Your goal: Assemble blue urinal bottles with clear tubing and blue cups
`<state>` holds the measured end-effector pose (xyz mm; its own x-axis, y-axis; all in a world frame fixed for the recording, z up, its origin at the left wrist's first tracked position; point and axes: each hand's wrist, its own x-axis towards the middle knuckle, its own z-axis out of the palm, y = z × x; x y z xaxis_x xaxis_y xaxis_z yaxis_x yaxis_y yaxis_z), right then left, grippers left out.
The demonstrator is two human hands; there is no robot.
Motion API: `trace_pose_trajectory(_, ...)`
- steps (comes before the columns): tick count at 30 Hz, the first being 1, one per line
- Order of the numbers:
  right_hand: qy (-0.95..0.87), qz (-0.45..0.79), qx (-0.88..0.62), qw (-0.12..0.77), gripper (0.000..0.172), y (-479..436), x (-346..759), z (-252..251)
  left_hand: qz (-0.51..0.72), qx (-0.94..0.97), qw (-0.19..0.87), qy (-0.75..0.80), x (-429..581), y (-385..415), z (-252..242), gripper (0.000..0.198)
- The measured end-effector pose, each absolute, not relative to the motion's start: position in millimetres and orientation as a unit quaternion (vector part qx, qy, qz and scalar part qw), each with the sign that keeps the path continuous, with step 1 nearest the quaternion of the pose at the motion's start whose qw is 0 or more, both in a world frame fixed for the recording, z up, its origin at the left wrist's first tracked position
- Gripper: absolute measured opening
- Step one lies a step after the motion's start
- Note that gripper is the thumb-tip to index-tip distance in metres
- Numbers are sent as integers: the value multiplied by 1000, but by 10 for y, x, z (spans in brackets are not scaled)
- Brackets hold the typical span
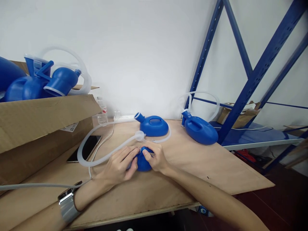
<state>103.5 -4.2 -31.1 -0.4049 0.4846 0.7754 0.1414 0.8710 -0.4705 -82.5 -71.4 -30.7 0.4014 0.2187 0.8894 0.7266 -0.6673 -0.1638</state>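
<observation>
Near the front middle of the table, my left hand (pixel 122 161) and my right hand (pixel 156 158) both close around a rounded blue plastic piece (pixel 143 164). My fingers press at its top and cover much of it, so its full shape is hidden. Just behind my fingertips lies a round translucent cap (pixel 139 135) on the end of a clear hose (pixel 82 153), which curves out to the left. A blue bottle with a loop handle (pixel 154 127) and an angled open neck lies behind my hands. Another blue bottle (pixel 201 130), with a hose attached, rests farther right.
On the left, a cardboard box (pixel 48 110) holds several blue parts (pixel 64 80) and hoses. A phone (pixel 90 146), a white cable (pixel 102 141), a plastic bottle (pixel 102 112) and a power strip (pixel 124 118) are nearby. A blue metal rack (pixel 257 73) stands beyond the table's right edge.
</observation>
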Motion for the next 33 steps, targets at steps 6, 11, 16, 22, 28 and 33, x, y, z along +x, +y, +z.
trace_pose_trajectory(6, -806, 172, -177, 538, 27, -59, 983, -290, -466, -801, 242, -287, -842, -696, -344, 39)
trace_pose_trajectory(11, -807, 159, -177, 541, 20, -55, 978, -299, -504, -780, 213, -304, -846, -672, -421, 42)
trace_pose_trajectory(16, -812, 161, -167, 536, 23, -49, 1004, -288, -510, -782, 194, -302, -842, -661, -441, 41)
trace_pose_trajectory(22, -804, 191, -182, 533, 23, -62, 1002, -275, -476, -805, 207, -287, -849, -654, -406, 36)
trace_pose_trajectory(28, -773, 257, -209, 541, 25, -70, 979, -276, -468, -802, 242, -282, -852, -652, -412, 34)
trace_pose_trajectory(33, -741, 338, -222, 536, 25, -94, 972, -246, -447, -801, 298, -266, -857, -671, -389, 31)
